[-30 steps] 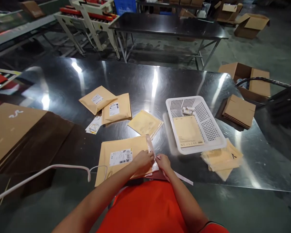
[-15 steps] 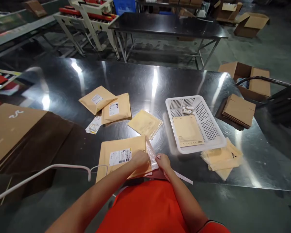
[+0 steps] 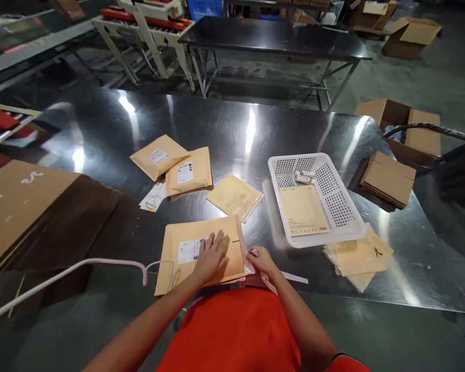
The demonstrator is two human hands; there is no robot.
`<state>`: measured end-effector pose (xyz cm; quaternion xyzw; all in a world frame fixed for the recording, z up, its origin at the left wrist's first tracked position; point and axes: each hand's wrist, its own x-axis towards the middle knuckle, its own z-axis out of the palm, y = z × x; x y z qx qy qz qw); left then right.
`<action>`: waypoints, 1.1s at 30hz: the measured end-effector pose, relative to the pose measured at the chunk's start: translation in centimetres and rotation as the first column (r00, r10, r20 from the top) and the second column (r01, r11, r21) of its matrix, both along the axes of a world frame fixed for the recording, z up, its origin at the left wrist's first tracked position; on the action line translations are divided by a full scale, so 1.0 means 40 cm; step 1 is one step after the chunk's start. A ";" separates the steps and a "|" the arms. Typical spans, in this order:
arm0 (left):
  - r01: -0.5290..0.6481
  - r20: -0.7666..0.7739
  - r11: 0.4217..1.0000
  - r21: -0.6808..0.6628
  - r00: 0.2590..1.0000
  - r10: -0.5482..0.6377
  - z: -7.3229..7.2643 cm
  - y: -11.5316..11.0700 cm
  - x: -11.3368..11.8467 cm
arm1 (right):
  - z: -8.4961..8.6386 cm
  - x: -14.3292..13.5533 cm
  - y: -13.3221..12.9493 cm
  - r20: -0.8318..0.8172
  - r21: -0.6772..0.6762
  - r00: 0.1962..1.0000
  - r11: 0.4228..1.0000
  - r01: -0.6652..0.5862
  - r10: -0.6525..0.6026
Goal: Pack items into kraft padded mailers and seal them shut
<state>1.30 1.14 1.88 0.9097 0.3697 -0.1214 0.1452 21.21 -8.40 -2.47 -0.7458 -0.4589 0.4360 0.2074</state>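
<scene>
A large tan padded envelope [image 3: 201, 232] with a white label [image 3: 186, 251] lies at the table's near edge. My left hand [image 3: 212, 256] rests on it with fingers spread, covering part of the label. At the envelope's right end, my right hand [image 3: 260, 259] is closed on the clear and white flap edge. A white strip [image 3: 294, 278] trails to the right of that hand. Just beyond the envelope lies a flat yellowish packet [image 3: 234, 196]. Two labelled padded envelopes [image 3: 189, 173] overlap farther back on the left.
A white basket [image 3: 343, 232] holding a tan packet and small white rolls stands right of centre. Flat envelopes [image 3: 360, 256] lie beside it, with folded cardboard [image 3: 389, 178] farther right. Large cardboard [image 3: 27, 201] covers the left side. A pale curved tube [image 3: 101, 261] crosses the near left.
My left hand has opened out flat and moved back from the flap onto the envelope's face. The flap now lies closer to the envelope. The whole view has shifted slightly.
</scene>
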 end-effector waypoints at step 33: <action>-0.056 0.036 0.996 -0.067 0.998 0.059 -0.127 -0.049 -0.017 | 0.054 -0.128 0.055 0.397 -0.218 0.808 0.900 -0.377 0.435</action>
